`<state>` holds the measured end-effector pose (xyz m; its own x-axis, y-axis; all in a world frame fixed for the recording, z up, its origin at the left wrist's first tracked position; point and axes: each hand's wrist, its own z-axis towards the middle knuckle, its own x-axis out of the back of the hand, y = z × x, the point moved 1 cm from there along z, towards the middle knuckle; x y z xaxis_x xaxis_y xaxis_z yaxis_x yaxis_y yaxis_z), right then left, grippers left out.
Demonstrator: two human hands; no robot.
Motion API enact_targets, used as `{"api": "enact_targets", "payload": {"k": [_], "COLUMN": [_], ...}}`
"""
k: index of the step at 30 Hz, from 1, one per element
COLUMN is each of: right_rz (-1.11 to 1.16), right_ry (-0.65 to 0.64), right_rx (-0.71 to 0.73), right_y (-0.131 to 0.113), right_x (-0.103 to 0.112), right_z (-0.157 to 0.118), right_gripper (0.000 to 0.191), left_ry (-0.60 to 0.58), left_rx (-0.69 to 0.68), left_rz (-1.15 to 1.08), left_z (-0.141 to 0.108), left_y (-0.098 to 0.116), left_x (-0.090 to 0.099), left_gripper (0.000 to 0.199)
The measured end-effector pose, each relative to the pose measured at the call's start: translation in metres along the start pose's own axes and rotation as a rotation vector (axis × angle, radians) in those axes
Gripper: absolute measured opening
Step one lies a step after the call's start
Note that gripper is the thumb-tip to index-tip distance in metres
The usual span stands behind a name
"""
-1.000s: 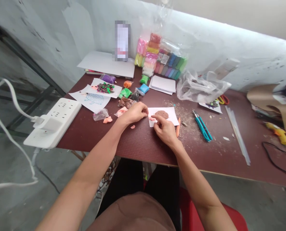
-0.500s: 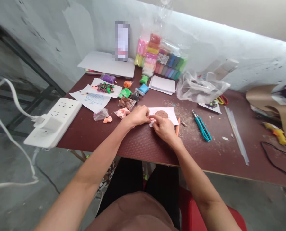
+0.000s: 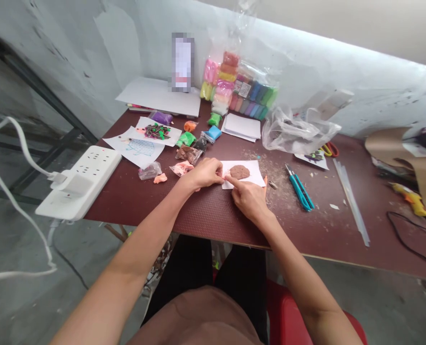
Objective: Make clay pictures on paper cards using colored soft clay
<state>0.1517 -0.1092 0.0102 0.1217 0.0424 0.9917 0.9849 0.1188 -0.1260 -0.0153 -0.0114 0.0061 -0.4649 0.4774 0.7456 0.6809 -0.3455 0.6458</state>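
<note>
My left hand (image 3: 208, 172) rests at the left edge of a white sheet of paper (image 3: 254, 180), its fingers curled together and their tips low by the edge. What they grip, if anything, is hidden. My right hand (image 3: 248, 195) reaches in from the right with its index finger stretched out and the others curled under. That fingertip touches a small bit of pink clay (image 3: 227, 174) close to the left fingertips. Beside it on the paper lies a flat brown oval of clay (image 3: 239, 172). An orange stick (image 3: 265, 183) is partly hidden behind my right hand.
Left lie pink clay (image 3: 160, 178), open clay packets (image 3: 188, 154), a drawing (image 3: 137, 147) and a white power strip (image 3: 91, 177). Right are a teal cutter (image 3: 299, 188), clear sticks (image 3: 351, 202) and a glue gun (image 3: 412, 199). Bagged clay (image 3: 230, 86) stands at the wall.
My right hand has shifted slightly down, its index finger now straighter, and more of the brown clay shows. My left hand has barely moved.
</note>
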Motion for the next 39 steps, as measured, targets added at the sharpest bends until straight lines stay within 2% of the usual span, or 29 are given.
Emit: {"api": "enact_targets", "payload": {"k": [2, 7, 10, 17, 23, 26, 32, 39], "right_rz": [-0.040, -0.062, -0.049, -0.034, 0.006, 0.017, -0.127, -0.169], "right_ry": [-0.017, -0.055, -0.077, -0.118, -0.124, -0.125, -0.177, -0.222], "right_rx": [0.021, 0.014, -0.012, -0.029, -0.051, -0.049, 0.005, 0.016], "right_y": [-0.001, 0.000, 0.004, 0.000, -0.004, 0.000, 0.001, -0.002], "right_x": [0.000, 0.003, 0.006, 0.008, 0.011, 0.015, 0.019, 0.020], "right_z": [0.000, -0.004, -0.010, -0.011, -0.007, -0.006, -0.002, 0.001], "right_gripper": [0.055, 0.054, 0.052, 0.052, 0.052, 0.051, 0.060, 0.058], "left_ry": [0.019, 0.025, -0.001, -0.042, -0.097, -0.074, -0.056, -0.057], "left_rx": [-0.007, -0.025, 0.002, -0.015, -0.055, -0.067, -0.069, -0.070], "left_rz": [0.003, -0.046, -0.027, -0.019, -0.060, -0.040, -0.019, -0.010], "left_z": [-0.001, -0.001, 0.000, 0.001, 0.004, 0.006, 0.007, 0.008], "left_y": [-0.001, -0.005, -0.005, -0.001, -0.003, -0.006, -0.011, -0.013], "left_x": [0.000, -0.001, -0.001, 0.006, 0.010, 0.007, 0.002, 0.002], "left_gripper": [0.012, 0.053, 0.065, 0.049, 0.055, 0.060, 0.065, 0.062]}}
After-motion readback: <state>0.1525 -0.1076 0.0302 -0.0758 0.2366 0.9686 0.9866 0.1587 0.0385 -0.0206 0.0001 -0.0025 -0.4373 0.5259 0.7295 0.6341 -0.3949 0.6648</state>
